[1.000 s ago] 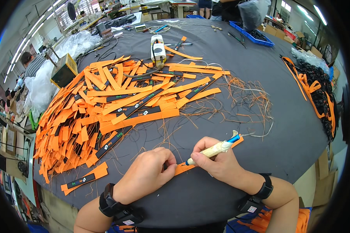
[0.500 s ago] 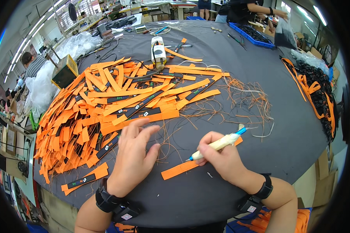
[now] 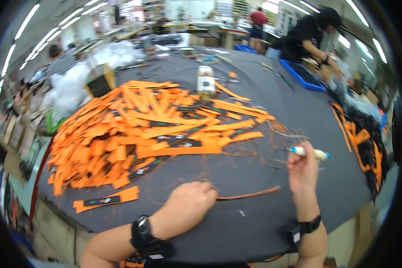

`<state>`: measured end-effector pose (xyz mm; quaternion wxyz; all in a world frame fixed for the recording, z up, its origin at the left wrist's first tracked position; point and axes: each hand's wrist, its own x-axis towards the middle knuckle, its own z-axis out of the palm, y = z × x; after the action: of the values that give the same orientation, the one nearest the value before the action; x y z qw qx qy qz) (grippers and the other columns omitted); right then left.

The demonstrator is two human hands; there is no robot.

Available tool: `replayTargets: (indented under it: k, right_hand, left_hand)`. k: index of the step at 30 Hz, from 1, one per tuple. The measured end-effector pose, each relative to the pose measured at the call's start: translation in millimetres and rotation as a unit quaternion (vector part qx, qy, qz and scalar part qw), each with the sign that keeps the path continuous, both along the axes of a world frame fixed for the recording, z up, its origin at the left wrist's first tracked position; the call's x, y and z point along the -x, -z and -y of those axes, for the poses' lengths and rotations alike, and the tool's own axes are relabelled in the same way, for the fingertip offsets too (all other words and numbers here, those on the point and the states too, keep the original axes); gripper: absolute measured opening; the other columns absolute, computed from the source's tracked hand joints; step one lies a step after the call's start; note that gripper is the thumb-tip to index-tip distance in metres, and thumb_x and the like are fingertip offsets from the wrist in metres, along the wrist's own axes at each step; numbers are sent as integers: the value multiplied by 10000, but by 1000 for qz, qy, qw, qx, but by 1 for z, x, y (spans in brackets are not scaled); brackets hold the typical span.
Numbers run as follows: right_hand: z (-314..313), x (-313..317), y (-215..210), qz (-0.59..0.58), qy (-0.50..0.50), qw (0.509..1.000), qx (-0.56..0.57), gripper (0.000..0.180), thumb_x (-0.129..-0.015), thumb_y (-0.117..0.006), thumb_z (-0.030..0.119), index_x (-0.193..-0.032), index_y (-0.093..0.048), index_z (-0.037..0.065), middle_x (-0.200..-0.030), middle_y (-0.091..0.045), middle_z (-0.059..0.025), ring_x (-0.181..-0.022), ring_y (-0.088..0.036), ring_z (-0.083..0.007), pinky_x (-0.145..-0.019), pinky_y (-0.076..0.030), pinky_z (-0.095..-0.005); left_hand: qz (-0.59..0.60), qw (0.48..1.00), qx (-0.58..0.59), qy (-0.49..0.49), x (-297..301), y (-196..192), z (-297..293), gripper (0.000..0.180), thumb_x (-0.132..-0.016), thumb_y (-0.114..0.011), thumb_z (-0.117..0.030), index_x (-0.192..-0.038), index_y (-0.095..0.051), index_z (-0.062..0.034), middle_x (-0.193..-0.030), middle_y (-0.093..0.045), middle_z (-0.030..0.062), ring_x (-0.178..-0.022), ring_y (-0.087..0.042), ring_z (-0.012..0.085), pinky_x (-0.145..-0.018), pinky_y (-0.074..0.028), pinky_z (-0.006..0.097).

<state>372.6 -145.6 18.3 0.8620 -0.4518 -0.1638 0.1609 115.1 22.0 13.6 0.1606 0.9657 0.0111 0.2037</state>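
Observation:
My left hand [image 3: 185, 207] is closed at the near middle of the dark-covered table, fingers curled down over one end of an orange webbing strip [image 3: 250, 194]. The strip shows nearly edge-on and stretches right from the fingertips. Raised to the right of it, my right hand [image 3: 303, 172] grips a pen-shaped tool [image 3: 319, 154] wrapped in whitish tape, with blue ends. A big heap of orange strips [image 3: 94, 149], some bearing black labels, spreads out beyond my left hand. Apart from the heap, a labelled strip [image 3: 105, 201] lies at the near left.
Loose orange threads [image 3: 272, 156] trail right of the heap. Behind it stands a white device [image 3: 206, 82]. A yellow-and-black box [image 3: 100, 80] sits at the back left. Far right, a person handles a bag beside a blue tray [image 3: 301, 77]; orange and black straps [image 3: 357, 143] lie at the edge.
My right hand has lifted the tool off the strip and moved right. My left hand has moved right and closed on the strip. The camera view has shifted.

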Motion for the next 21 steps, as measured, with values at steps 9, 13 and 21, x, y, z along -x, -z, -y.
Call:
replayTargets:
  k: [9,13,21]
  right_hand:
    - [7,4,6,-30,30,999,19,199,-958,-629,311,-919,-564,127,-660,-499,22,-570,-503,-92,-492,-392,-229]
    - [-4,20,3,-35,5,999,32,199,-961,-624,310,-922,-560,126,-656,-497,18,-554,-502,-98,-491,-396,-228]
    - [-8,33,-2,-24,-21,998,47,234,-958,-618,318,-913,-538,102,-649,-489,-11,-558,-525,-134,-485,-426,-257]
  left_hand:
    - [19,979,3,-201,132,-41,-20,157,-767,-705,-25,-894,-705,-117,-816,-642,54,-803,-620,262,-713,-489,349]
    - [14,927,76,-368,221,-50,-45,113,-763,-701,4,-864,-686,-44,-771,-614,99,-784,-599,289,-709,-480,359]
    - [-45,897,-21,-440,243,-41,-71,263,-754,-712,-38,-1017,-691,-40,-911,-636,114,-909,-598,305,-810,-472,386]
